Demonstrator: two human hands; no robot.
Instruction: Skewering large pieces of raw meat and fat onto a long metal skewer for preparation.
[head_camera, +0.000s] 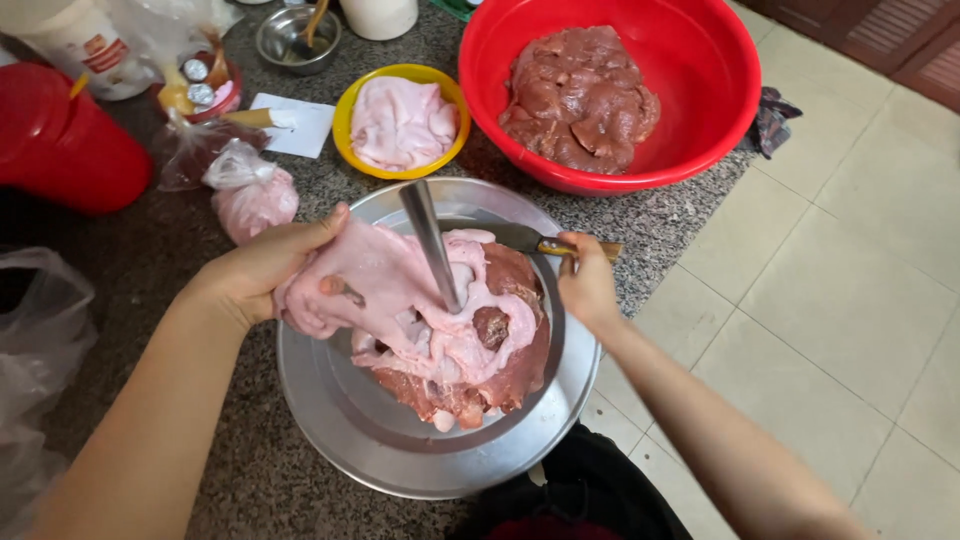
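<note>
Meat, raw, dark red with a pale pink fatty membrane partly peeled off it, lies in the middle of a round steel tray on a speckled granite counter.

Left hand, at 9 o'clock from the meat: fingers closed on the loose edge of the membrane, pulling it up and sideways off the red flesh.

Right hand, at 3 o'clock from the meat: closed around the handle of a knife, whose blade lies across the far rim of the tray, pointing toward 9 o'clock.

Steel rod: rises slanted from the centre of the meat; what it belongs to cannot be told.

Yellow bowl, at 12 o'clock from the tray: holds pale pink trimmings.

Red basin, at 1 o'clock: holds a mound of dark red meat pieces.

Tied plastic bag, at 10 o'clock: pink contents.

Red lidded container, at 10 o'clock, farther out.

Small steel bowl, at 11 o'clock, near the counter's far edge, with a spoon-like utensil in it.

Tiled floor: beige, at 3 o'clock beyond the counter edge.
</note>
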